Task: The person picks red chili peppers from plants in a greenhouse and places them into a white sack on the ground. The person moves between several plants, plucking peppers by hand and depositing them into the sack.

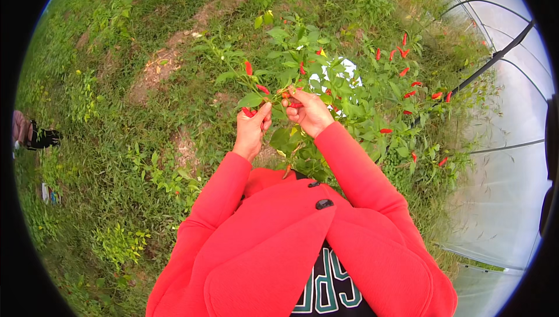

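In front of me stands a leafy chili pepper plant (pixel 288 61) bearing slim red pods. My left hand (pixel 254 127) has thumb and fingers closed around red chili peppers (pixel 249 112), beside a broad green leaf. Close by, my right hand (pixel 309 109) pinches a stem among the leaves, and a red chili pepper (pixel 295 105) shows in its fingers. Just above the left hand, a red chili pepper (pixel 262 89) hangs on the branch, with another pod (pixel 248 68) higher up. How many pods each hand holds is hidden by the fingers.
A white object (pixel 345 68), perhaps a bag, shows behind the leaves. More red chilies (pixel 409 94) hang on plants to the right. Beyond them rises a plastic-film greenhouse wall (pixel 502 194) with a dark diagonal bar (pixel 484 67). Another person (pixel 37 135) is at the far left.
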A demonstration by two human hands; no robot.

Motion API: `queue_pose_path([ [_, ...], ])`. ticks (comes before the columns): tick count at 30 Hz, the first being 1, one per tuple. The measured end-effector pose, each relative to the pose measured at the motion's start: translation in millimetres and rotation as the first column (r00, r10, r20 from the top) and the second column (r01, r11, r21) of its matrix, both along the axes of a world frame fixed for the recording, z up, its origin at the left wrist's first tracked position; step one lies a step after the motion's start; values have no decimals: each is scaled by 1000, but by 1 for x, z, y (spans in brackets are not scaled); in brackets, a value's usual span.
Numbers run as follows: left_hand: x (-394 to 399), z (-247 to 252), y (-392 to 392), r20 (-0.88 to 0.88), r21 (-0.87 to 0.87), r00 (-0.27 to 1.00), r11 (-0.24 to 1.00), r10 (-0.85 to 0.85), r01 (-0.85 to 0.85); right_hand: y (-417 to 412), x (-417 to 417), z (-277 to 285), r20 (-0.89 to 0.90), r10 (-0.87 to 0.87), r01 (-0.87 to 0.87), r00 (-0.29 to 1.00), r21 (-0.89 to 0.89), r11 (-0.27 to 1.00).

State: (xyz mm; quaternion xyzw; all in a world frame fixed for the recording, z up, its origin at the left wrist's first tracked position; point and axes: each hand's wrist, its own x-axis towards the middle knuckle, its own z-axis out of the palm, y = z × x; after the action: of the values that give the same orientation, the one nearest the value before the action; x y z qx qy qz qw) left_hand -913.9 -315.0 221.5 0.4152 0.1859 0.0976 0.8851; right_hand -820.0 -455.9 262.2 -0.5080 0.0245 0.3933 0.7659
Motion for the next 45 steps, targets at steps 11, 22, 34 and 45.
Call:
queue_pose_path([
  [11, 2, -3, 8, 17, 89, 1000, 996, 14, -15, 5, -4, 10, 100, 3, -8, 995, 54, 998],
  [22, 8, -16, 6, 16, 100, 977, 972, 214, -215, 25, -38, -1, 463, -82, 181, 883, -174, 968],
  [34, -5, -19, 25, -121, 123, 971, 973, 208, -193, 11, -25, 37, 401, -60, 134, 914, -161, 978],
  [45, -43, 9, 19, 5, 225, 995, 970, -97, 94, 15, -45, 30, 507, 141, -1, 850, -267, 964],
])
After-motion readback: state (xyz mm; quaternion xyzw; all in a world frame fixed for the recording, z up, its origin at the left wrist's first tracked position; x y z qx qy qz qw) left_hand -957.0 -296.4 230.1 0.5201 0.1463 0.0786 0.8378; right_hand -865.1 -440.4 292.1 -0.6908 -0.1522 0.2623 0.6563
